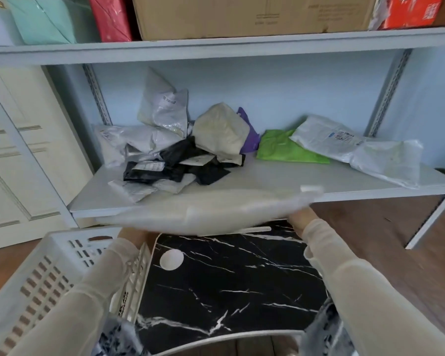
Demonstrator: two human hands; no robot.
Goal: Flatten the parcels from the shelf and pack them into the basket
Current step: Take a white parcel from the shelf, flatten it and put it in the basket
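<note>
Grip at the left hand (135,236) lies hidden under the white parcel (216,211), so whether it is closed cannot be told; the right hand (302,219) holds the opposite end. The parcel spans both, level, apparently stretched to flatten it. Left of the grip and lower stands the basket (36,278), just beside the black marbled surface (229,278) beneath the grip. Beyond the grip, the shelf (267,176) carries a crumpled heap of parcels (177,155) and, further right, a green parcel (285,149); its front edge could snag the parcel.
</note>
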